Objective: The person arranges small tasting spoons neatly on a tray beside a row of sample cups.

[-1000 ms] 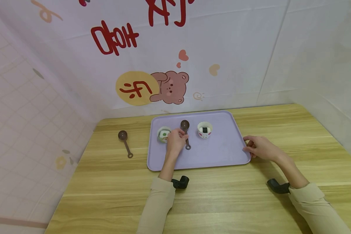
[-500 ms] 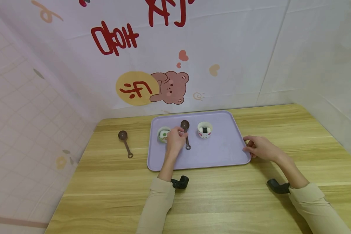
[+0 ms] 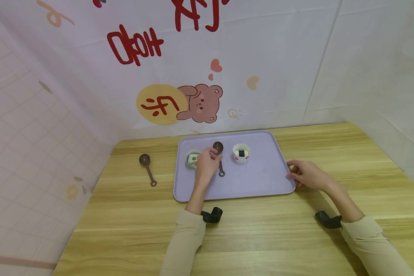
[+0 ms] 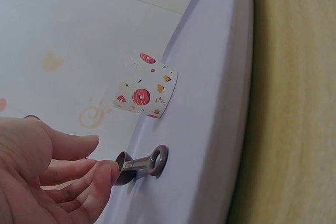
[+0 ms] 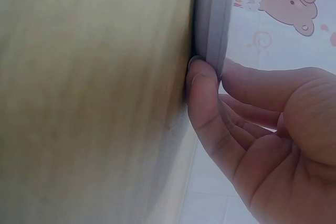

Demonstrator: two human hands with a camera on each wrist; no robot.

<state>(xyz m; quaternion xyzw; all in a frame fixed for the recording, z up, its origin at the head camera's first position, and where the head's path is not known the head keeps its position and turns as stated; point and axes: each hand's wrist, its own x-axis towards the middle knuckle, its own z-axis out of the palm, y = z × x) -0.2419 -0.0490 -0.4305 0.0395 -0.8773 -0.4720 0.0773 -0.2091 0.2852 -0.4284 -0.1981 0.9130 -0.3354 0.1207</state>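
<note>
A brown measuring spoon [image 3: 218, 147] lies on the lilac tray [image 3: 258, 182], its ringed handle toward the front edge. Over that handle hovers my left hand [image 3: 207, 165], fingers loosely bent; in the left wrist view a gap shows between thumb and fingertips, and the fingertips overlap the spoon's handle [image 4: 140, 164]. My right hand [image 3: 307, 174] pinches the tray's right rim, with thumb above and fingers under the edge [image 5: 214, 24] in the right wrist view. Left of the spoon stands a green-patterned paper cup [image 3: 189, 164], partly behind my left hand; a white printed paper cup [image 3: 241, 159] stands right of it.
A second brown measuring spoon [image 3: 145, 160] lies on the wooden table [image 3: 255, 234], left of the tray. The right cup holds a white piece with a black band [image 3: 241, 153], the left one a white-and-green piece [image 3: 193, 157]. A printed cloth [image 3: 279, 57] hangs behind.
The left hand's thumb and fingertips have parted slightly over the measuring spoon. The right hand, tray and cups stay where they were.
</note>
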